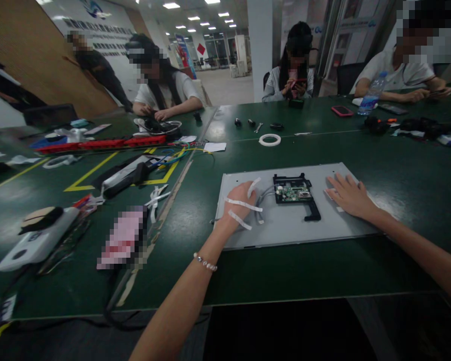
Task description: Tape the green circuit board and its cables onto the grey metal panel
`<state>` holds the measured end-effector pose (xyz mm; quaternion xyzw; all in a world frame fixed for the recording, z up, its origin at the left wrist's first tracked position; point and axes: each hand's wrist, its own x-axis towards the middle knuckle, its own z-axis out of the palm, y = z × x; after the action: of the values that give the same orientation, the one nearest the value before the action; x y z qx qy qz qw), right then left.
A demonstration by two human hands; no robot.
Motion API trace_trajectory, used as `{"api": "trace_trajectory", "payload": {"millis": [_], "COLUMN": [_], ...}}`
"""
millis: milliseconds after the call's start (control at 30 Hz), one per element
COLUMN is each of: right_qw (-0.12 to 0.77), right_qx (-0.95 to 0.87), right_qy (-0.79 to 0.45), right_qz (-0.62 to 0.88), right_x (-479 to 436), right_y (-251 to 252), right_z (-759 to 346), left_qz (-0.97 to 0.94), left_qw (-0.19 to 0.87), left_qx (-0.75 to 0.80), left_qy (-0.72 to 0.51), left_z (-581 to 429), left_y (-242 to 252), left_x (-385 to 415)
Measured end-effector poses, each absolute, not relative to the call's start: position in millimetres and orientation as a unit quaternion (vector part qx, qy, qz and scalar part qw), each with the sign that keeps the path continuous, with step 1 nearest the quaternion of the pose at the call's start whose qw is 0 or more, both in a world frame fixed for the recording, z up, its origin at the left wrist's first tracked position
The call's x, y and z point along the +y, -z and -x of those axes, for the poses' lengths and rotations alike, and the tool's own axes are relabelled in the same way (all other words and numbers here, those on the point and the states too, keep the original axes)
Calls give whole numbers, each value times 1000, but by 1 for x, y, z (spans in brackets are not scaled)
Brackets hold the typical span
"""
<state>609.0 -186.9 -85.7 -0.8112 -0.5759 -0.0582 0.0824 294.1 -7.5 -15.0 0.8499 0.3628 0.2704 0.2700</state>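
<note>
Evidently, work is centring on the grey panel (pixel 281 228), which is lying flat on the surface (pixel 285 273). The circuit board (pixel 293 193) is already sitting within the black frame (pixel 313 210), around the panel's middle, and grey cables (pixel 262 200) are running from it toward the panel's left part. The left hand (pixel 237 194) is resting over that left part, beside the cables; its fingers are largely hidden, so whether its grip is holding anything cannot be told. White strips (pixel 243 204) are clinging to its back, seemingly unused, so the job is looking partly done. The right hand (pixel 349 197) is spreading its fingers wide on the panel's right part, grasping nothing visible. Whether any strip is already fixing the cables to the panel is unclear. Beyond the panel's far edge, a white ring (pixel 269 144) is lying.
</note>
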Motion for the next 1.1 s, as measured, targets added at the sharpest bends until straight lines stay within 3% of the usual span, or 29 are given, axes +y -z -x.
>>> {"api": "trace_trajectory", "payload": {"millis": [233,433,700,1100], "right_qw": [100,193,183,207], "right_qx": [-569,-687,-751,-751], "right_qy": [30,-50,-103,-85], "right_qz": [816,699,626,621], "right_x": [-188,-169,-158,-170], "right_y": [77,45,43,48], "right_z": [-585,-552,-533,-542], "left_qz": [-861,-889,-921,-946], "left_qw": [269,251,238,211], "left_qx": [338,294,242,193], "left_qy": [-269,-245,-190,-152], "left_z": [-298,-298,-300,-304], "left_y": [16,20,22,24], "left_x": [-8,-9,-11,-12]}}
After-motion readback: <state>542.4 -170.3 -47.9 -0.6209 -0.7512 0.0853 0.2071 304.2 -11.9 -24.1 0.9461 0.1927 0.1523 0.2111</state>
